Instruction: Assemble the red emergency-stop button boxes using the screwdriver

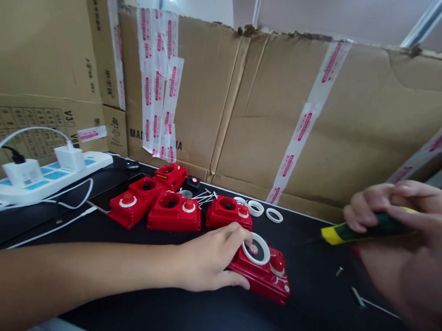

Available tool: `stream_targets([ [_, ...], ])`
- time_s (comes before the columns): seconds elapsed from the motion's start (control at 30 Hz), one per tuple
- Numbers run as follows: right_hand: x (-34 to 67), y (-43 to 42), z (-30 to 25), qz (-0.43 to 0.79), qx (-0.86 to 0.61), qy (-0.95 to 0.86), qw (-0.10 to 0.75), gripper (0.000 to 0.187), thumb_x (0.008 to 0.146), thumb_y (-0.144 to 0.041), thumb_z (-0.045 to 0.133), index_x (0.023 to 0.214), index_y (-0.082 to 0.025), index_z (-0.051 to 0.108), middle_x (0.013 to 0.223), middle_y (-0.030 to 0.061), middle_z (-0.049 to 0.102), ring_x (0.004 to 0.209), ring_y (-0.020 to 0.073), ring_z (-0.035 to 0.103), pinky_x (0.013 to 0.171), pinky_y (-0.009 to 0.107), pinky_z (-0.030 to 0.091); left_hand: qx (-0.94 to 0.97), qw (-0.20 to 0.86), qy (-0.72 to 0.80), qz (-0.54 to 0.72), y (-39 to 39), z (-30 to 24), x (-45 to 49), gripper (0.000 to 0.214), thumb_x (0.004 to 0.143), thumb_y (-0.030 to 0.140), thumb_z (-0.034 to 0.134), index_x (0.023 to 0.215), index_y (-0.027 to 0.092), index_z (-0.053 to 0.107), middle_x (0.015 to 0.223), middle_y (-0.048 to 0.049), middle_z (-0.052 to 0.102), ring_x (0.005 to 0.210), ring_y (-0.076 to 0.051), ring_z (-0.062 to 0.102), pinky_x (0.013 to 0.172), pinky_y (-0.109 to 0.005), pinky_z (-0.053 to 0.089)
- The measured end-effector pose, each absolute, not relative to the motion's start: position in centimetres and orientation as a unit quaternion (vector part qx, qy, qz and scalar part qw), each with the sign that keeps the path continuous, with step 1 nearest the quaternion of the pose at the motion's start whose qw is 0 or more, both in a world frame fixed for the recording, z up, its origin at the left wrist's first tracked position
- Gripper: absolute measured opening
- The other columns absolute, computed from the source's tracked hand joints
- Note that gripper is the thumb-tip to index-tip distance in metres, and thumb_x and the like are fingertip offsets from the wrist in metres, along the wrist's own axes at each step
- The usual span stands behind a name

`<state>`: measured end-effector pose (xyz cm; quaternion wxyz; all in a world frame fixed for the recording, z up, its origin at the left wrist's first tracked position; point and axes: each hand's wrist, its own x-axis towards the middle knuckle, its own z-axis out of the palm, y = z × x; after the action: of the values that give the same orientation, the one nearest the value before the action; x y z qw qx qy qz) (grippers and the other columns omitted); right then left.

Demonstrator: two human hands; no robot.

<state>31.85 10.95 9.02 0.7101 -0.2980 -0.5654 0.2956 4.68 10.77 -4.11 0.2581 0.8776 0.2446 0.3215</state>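
Note:
My left hand (pixel 219 257) grips the left end of a red box (pixel 261 281) lying on the black table. A white ring (pixel 266 257) surrounds a dark round insert on the box's top, and a red knob (pixel 277 262) stands at its right end. Fingers of this hand touch the ring's left edge. Raised at the right, my right hand (pixel 406 229) is closed round the green and yellow handle of a screwdriver (pixel 366 227). Its shaft points left and is blurred. On the table below it lie a small screw (pixel 339 271) and a thin metal piece (pixel 358 297).
Several similar red boxes (pixel 174 217) stand behind my left hand, beside loose long screws (pixel 205 198). White rings (pixel 274 215) lie farther right. A white power strip (pixel 95 164) with plugs and cables is at the left. Taped cardboard walls (pixel 268 113) rise behind the table.

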Motion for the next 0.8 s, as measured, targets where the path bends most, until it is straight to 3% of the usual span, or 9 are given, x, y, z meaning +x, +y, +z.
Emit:
stream_targets([
  [0.27,30.5,10.9,5.7,0.414,-0.338,-0.507,0.676,0.013,0.085,-0.015,0.072,0.081,-0.024,0.064,0.073,-0.0022,0.049,0.056,0.0122,0.044,0.049,0.027,0.032,0.855,0.297,0.276,0.324,10.4,-3.5,4.5,0.064,0.087,0.027,0.096,0.133,0.026,0.053,0.137,-0.0083,0.065,0.127,-0.030,0.070,0.115,-0.051,0.056],
  [0.43,31.1,10.6,6.2,0.434,-0.329,-0.471,0.694,0.019,0.090,-0.019,0.069,0.074,-0.021,0.059,0.071,-0.0030,0.043,0.053,0.0090,0.037,0.046,0.024,0.028,0.857,0.283,0.300,0.310,10.3,-3.7,4.6,0.063,0.088,0.029,0.095,0.131,0.027,0.049,0.137,-0.0076,0.063,0.125,-0.030,0.070,0.112,-0.050,0.057],
  [0.53,31.8,10.4,6.7,0.418,-0.315,-0.463,0.715,0.017,0.087,-0.013,0.064,0.073,-0.021,0.058,0.069,-0.0037,0.040,0.051,0.0085,0.033,0.044,0.024,0.026,0.864,0.272,0.303,0.297,10.5,-3.7,4.6,0.065,0.089,0.028,0.093,0.133,0.028,0.046,0.138,-0.0087,0.062,0.125,-0.031,0.069,0.113,-0.051,0.056],
  [0.67,32.0,10.7,5.6,0.410,-0.312,-0.478,0.711,0.019,0.081,-0.006,0.063,0.072,-0.022,0.058,0.068,-0.0034,0.044,0.052,0.0096,0.037,0.047,0.025,0.028,0.871,0.266,0.294,0.291,10.6,-3.6,4.4,0.065,0.086,0.033,0.092,0.131,0.027,0.045,0.135,-0.0100,0.063,0.119,-0.031,0.070,0.109,-0.051,0.058],
  [0.8,31.3,10.6,4.3,0.419,-0.321,-0.487,0.696,0.017,0.082,-0.008,0.062,0.074,-0.023,0.060,0.070,-0.0024,0.049,0.054,0.0113,0.043,0.049,0.026,0.033,0.869,0.249,0.268,0.332,10.3,-3.4,4.4,0.052,0.087,0.034,0.085,0.124,0.027,0.050,0.135,-0.0107,0.061,0.120,-0.030,0.068,0.109,-0.049,0.058],
])
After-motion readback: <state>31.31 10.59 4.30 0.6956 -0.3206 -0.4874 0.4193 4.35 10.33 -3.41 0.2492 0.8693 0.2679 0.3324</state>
